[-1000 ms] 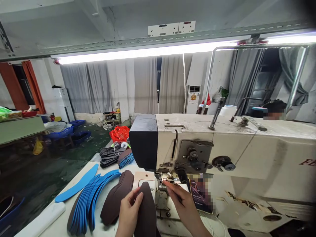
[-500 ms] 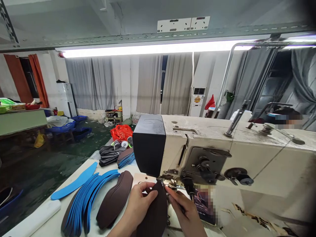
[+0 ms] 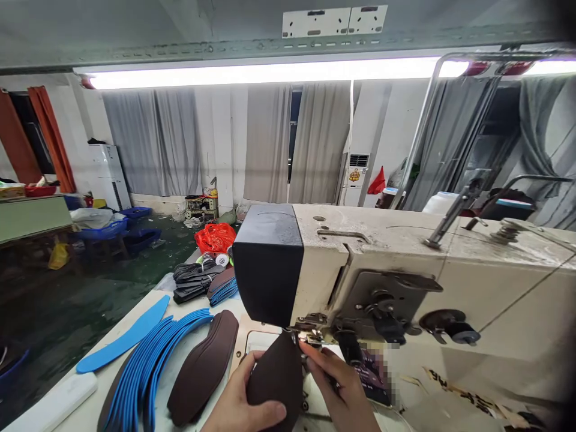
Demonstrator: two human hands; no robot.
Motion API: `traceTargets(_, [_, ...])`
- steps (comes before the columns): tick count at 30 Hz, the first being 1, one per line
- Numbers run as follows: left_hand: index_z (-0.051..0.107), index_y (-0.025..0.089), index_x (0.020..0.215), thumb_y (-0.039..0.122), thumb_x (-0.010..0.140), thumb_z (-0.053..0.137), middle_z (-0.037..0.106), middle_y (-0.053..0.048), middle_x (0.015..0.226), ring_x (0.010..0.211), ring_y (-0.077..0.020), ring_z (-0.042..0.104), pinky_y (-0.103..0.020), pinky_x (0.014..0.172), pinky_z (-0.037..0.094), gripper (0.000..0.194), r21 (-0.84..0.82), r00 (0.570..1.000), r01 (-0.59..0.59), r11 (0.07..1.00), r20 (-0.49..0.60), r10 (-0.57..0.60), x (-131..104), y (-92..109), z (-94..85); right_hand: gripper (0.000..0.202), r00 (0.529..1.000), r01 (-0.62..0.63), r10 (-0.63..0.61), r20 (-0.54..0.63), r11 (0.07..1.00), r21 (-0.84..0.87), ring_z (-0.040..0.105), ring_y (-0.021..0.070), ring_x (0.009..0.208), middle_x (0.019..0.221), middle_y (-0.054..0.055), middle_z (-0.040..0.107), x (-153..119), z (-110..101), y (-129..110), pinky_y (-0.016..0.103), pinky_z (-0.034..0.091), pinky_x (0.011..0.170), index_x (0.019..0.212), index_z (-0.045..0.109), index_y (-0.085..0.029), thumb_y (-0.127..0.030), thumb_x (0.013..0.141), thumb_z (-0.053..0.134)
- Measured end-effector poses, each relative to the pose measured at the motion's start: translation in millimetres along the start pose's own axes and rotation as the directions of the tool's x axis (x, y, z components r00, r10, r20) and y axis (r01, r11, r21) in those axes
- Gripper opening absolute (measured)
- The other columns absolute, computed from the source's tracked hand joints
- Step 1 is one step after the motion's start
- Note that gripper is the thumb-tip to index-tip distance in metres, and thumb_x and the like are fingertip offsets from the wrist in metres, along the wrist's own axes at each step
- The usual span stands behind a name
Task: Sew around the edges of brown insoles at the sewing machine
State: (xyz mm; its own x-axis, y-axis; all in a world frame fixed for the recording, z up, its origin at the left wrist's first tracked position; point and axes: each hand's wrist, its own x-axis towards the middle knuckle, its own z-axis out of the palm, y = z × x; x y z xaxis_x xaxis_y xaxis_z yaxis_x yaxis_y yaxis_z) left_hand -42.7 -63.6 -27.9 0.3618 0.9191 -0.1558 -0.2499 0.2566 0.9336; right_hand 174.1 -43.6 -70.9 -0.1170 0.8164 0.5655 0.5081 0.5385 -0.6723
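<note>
A dark brown padded piece (image 3: 276, 375) lies under the needle area of a cream sewing machine (image 3: 396, 240), its tip at the presser foot. My left hand (image 3: 247, 396) grips its left edge, thumb on top and fingers partly hidden beneath. At its right edge near the tip is my right hand (image 3: 335, 381), index finger stretched to the fabric beside the foot, the other fingers curled; a small dark object shows among them, too unclear to name. To the left lie a stack of brown pieces (image 3: 204, 369) and a fanned stack of blue-edged pieces (image 3: 150, 366).
A blue piece (image 3: 126, 336) and a white block (image 3: 58, 402) lie at the table's left. Behind are black bundles (image 3: 195, 279) and a red plastic bag (image 3: 215, 238). A dark printed item (image 3: 375, 381) sits right of my right hand. A light tube hangs above.
My left hand has shifted left and down along the brown piece, from near its tip to its left edge. My right hand stays near the foot. The camera view has tilted and moved slightly.
</note>
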Motion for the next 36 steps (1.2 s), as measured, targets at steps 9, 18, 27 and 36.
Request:
traceTargets(9, [0.059,0.021,0.109,0.027,0.050,0.083,0.073,-0.004,0.092,0.083,-0.0235,0.067,-0.031,0.074,0.052,0.064,0.030,0.993,-0.002,1.000,-0.119,0.005,-2.8,8.8,9.4,0.028,0.998,-0.062,0.063,-0.012,0.998,0.006,0.072,0.0225,0.091,0.099,0.007,0.076,3.6,0.2,-10.9,0.030,0.057,0.082,0.114,0.071,-0.025,-0.029,0.092,0.054])
traceTargets(18, [0.053,0.020,0.120,0.020,0.060,0.075,0.072,-0.009,0.107,0.097,-0.0276,0.067,-0.034,0.083,0.054,0.063,0.101,0.988,-0.009,0.995,-0.156,0.025,16.8,20.5,12.9,0.030,0.993,-0.111,0.113,-0.023,0.992,0.059,0.072,0.0208,0.085,0.096,0.007,0.076,1.3,1.7,-10.0,0.026,0.058,0.075,0.115,0.071,-0.028,-0.037,0.092,0.054])
traceTargets(27, [0.054,0.016,0.109,0.031,0.062,0.077,0.073,-0.012,0.101,0.094,-0.0289,0.068,-0.034,0.080,0.055,0.054,0.092,0.924,-0.203,0.975,-0.311,0.222,41.9,-6.8,24.8,0.029,0.996,-0.089,0.090,-0.021,0.996,0.019,0.070,0.0233,0.098,0.106,0.008,0.075,0.2,2.7,-3.9,0.029,0.055,0.085,0.116,0.071,-0.027,-0.035,0.092,0.055])
traceTargets(36, [0.053,0.019,0.092,0.046,0.060,0.080,0.072,-0.007,0.081,0.077,-0.0243,0.069,-0.032,0.066,0.057,0.050,0.010,0.920,-0.215,0.977,-0.335,0.205,40.2,-24.2,33.8,0.028,0.997,-0.075,0.076,-0.022,0.997,0.033,0.070,0.0239,0.101,0.110,0.010,0.074,3.5,0.9,-6.9,0.033,0.054,0.088,0.115,0.071,-0.026,-0.031,0.091,0.057])
